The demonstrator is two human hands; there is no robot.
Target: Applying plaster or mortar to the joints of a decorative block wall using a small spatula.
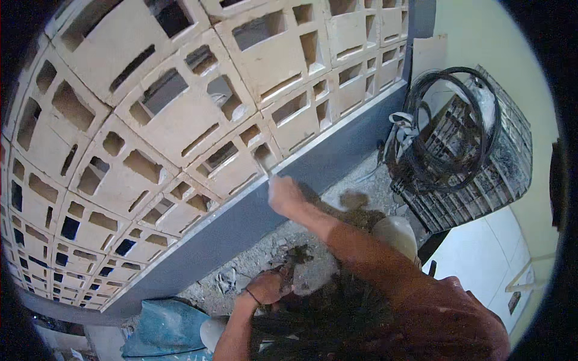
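Right hand (284,195) clamped on slim tool (265,170) | block wall (186,118) at 11 o'clock | left hand (267,287) apart, 6 o'clock, grip indiscernible

Pierced block wall (271,60), upper left to centre of frame: masonry-like, matt, chalky, edges slightly rough. Base band (337,138), beneath it: grey, smooth, matt, paint-like. Rubble (364,174), centre: gritty, rough, dusty. Coil (497,117), upper right: black, plastic- or rubber-looking. Slatted panel (509,174), same area: ribbed, grimy, material uncertain. Wall (481,36), right edge: pale green, smooth, matt. Floor tiles (490,240), lower right: white, smooth. Sheet (165,331), lower left: blue-green, creased, cloth or plastic. Garment (439,325), bottom right: maroon cloth, matt.
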